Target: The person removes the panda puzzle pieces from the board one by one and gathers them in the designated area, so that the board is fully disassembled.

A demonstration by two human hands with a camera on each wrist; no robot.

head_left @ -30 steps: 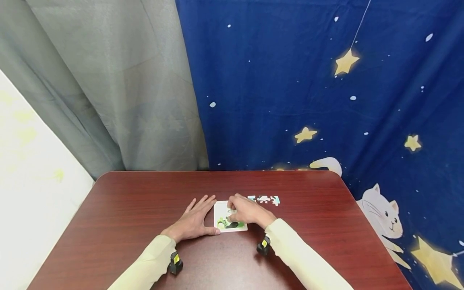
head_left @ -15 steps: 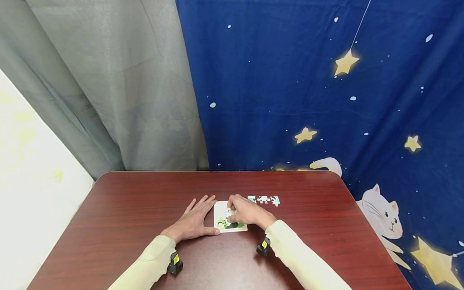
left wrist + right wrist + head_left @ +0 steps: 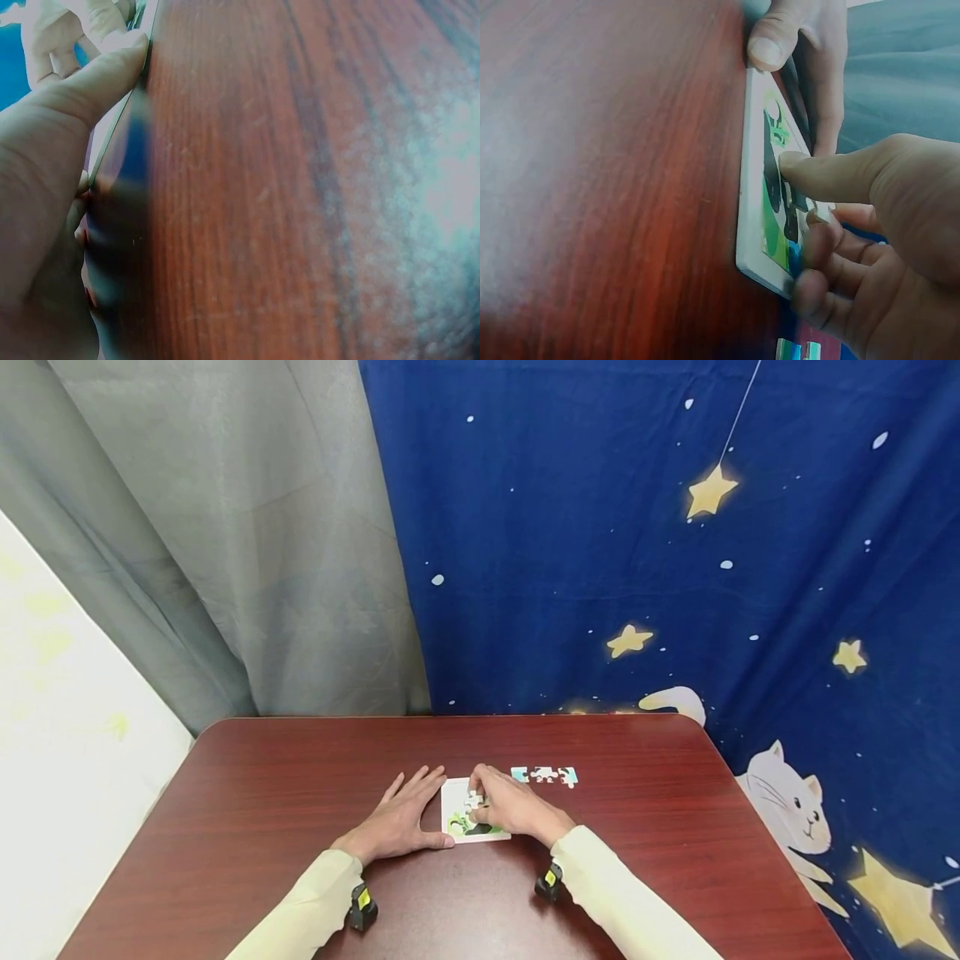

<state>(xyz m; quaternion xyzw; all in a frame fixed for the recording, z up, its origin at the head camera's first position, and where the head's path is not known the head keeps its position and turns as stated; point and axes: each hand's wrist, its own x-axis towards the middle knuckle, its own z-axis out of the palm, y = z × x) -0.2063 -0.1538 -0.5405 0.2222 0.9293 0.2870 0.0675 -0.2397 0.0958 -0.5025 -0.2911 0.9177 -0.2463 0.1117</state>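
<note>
In the head view, three loose pieces (image 3: 544, 772) lie beyond the right hand (image 3: 519, 803), which pinches a puzzle piece (image 3: 473, 801) over the board (image 3: 446, 810). Left wrist view: the straight thumb of the left hand (image 3: 49, 161) touches the board's edge. Right wrist view: the right hand partly hides the board, between both hands.

Red-brown wood table (image 3: 300, 777), rounded far corners; grey curtain (image 3: 322, 568) behind far edge's left, blue star-print curtain (image 3: 555, 552) right, white surface (image 3: 60, 760) past left edge, glare (image 3: 450, 914) toward near edge

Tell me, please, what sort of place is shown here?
Probably an indoor room, perhaps a play corner: there is a table, a puzzle on it, and a starry blue curtain hanging behind.
</note>
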